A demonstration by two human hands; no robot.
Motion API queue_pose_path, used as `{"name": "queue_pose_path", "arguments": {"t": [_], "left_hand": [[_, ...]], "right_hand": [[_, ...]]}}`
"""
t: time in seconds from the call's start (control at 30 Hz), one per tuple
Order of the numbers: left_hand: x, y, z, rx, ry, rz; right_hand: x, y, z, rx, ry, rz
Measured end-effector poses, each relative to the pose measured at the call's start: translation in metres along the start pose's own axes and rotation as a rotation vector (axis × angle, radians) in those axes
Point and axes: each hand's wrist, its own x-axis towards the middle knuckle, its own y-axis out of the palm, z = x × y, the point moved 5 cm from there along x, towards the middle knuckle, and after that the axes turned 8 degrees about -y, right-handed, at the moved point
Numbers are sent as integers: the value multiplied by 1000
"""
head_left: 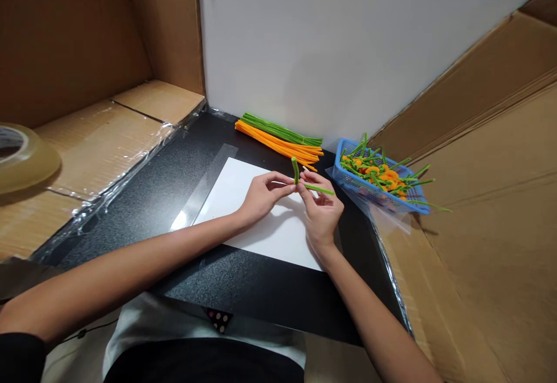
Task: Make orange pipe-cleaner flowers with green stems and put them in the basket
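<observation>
Above the white sheet [256, 238], a green pipe cleaner [319, 188] is pinched between my two hands. One bent end stands upright and the other points right. My left hand [266, 197] grips it near the bend with thumb and forefinger. On the other side, my right hand [322, 212] holds it with the fingertips closed together. A small pale tip shows by the right fingers; I cannot tell what it is. Behind the hands lie a bundle of green pipe cleaners [278, 129] and a bundle of orange pipe cleaners [274, 140].
A blue basket [348, 183] at the right holds several green and orange pipe-cleaner pieces, some jutting over its rim. On cardboard at the left sits a roll of clear tape [43, 165]. Cardboard walls [491, 139] and a white back panel [326, 40] surround the black tabletop [165, 185].
</observation>
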Motion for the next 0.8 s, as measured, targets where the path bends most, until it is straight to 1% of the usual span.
{"name": "queue_pose_path", "arguments": {"t": [0.1, 0.2, 0.33, 0.47, 0.63, 0.73, 0.8], "left_hand": [[-2, -2, -5, 0, 50, -41], [-4, -1, -8, 3, 82, -48], [-4, 0, -6, -15, 46, -54], [-1, -3, -2, -53, -14, -60], [-1, -4, -4, -37, 32, -45], [-3, -3, -5, 52, 65, -47], [-3, -3, -6, 137, 63, -59]], "right_hand": [[1, 2, -1, 0, 28, 64], [2, 2, 4, -12, -11, 108], [2, 2, 7, -7, -40, 122], [1, 1, 4, 11, -14, 117], [3, 3, 1, 12, 39, 129], [4, 5, -3, 53, 88, 144], [3, 7, -9, 79, 154, 177]]}}
